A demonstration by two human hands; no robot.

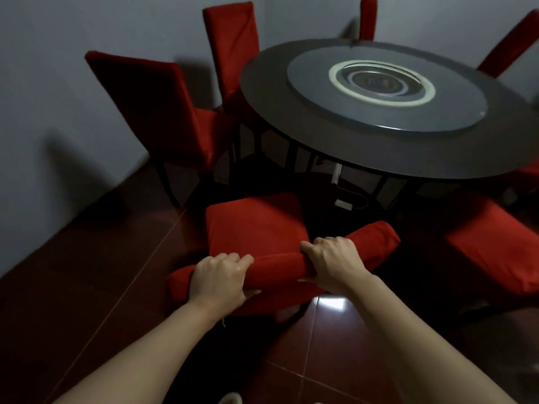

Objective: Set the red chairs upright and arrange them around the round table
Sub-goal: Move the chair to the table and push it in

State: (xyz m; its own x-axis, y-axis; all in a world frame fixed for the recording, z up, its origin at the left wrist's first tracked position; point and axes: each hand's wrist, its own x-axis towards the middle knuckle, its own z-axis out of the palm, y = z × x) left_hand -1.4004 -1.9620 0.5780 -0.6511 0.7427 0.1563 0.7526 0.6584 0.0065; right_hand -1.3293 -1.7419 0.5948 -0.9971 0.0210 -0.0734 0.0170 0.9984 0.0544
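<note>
Floor (87, 287): dark red glossy tiles fill the lower view, with a bright patch of reflected light beside the chair being handled.
Round tabletop (291, 135): dark and glossy, upper right, with a raised turntable disc (320, 91) at its middle that mirrors a ring-shaped ceiling lamp.
Standing chairs: a red-covered chair at the left (151, 112) and another behind it (233, 45) stand upright against the tabletop's edge, seemingly already in place; only the backs of two more (368, 16) (510, 45) show past the far rim.
Chair at right (490, 246): cut off by the frame edge; whether it stands upright or lies tipped is hard to tell.
Held chair (253, 225): nearest the person, seat facing the tabletop, its back top rail tilted toward the camera, probably so it can be steered into the gap.
Left hand (218, 279): fingers curled over the left part of the rail, gripping it.
Right hand (332, 265): wrapped round the rail further right, gripping likewise.
Hidden: the held chair's legs, so its footing on the floor cannot be judged.
Under the tabletop: a small white box and cable (344, 204), dimly lit.
</note>
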